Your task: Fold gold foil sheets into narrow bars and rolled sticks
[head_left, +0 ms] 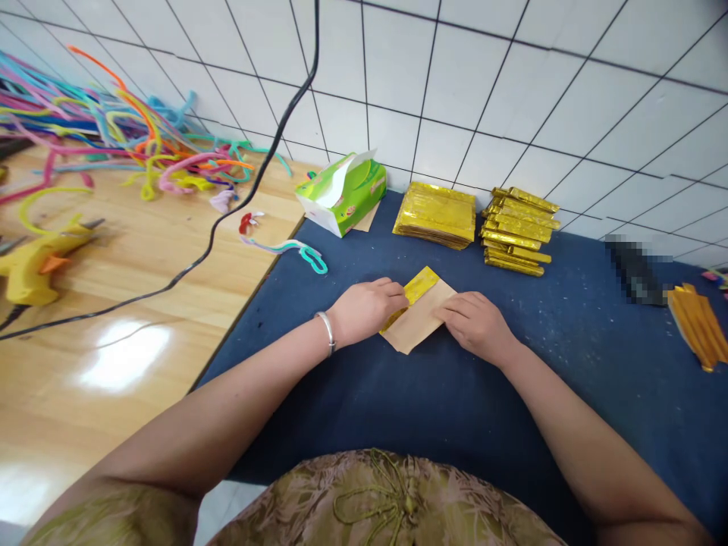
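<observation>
A sheet of gold paper (417, 320) lies on the dark blue cloth in front of me, its tan back facing up. Along its far left edge a strip is folded over and shows shiny gold. My left hand (372, 307), with a silver bangle at the wrist, has its fingers bent and pressed on that folded strip. On the sheet's right edge, my right hand (476, 324) grips the paper with fingers together; its thumb is mostly hidden. Behind the sheet are a stack of flat gold paper (437, 216) and a pile of gold paper rolls (519, 231).
A green tissue pack (356, 193) stands by the tiled wall. Left, a wooden table (171, 303) bears a yellow glue gun (42, 262) and many coloured pipe cleaners (136, 144). A black cable (213, 235) crosses it. More folded gold strips (699, 326) lie far right.
</observation>
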### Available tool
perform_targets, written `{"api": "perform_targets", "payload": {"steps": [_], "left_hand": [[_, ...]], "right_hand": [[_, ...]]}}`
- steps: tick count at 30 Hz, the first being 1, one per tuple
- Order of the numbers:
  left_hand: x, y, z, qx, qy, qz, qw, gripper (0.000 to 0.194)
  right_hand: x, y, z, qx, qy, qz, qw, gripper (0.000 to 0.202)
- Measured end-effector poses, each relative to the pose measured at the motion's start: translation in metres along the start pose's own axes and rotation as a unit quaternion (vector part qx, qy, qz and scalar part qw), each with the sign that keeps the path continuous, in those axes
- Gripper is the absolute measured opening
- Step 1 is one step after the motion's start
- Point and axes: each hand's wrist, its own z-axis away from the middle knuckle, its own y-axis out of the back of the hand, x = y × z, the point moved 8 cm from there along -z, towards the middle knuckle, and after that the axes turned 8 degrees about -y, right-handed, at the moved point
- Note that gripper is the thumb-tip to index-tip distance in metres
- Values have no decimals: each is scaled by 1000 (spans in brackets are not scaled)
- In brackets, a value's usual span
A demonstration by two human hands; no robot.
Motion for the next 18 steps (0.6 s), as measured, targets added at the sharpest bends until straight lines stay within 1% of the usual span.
{"api": "perform_targets", "payload": {"steps": [5,9,12,15,17,18], "left_hand": [[1,7,4,5,2,-29,1000,24],[-5,5,2,13,0,-23,1000,24],[-14,3,4,16,10,21,1000,28],[-23,9,11,14,34,87,995,23],[-23,16,17,-8,29,141,990,21],[-22,20,20,-25,28,164,986,23]], "right_hand": [[-18,0,0,19,23,-53,998,21],[-27,-6,0,-4,21,-103,994,22],[-20,-9,-1,-24,-10,-137,990,17],[-9,-8,-3,-29,-44,-190,980,11],[-4,-6,-4,-26,-70,-219,973,11],[-2,-5,-5,-22,-91,-228,969,11]]}}
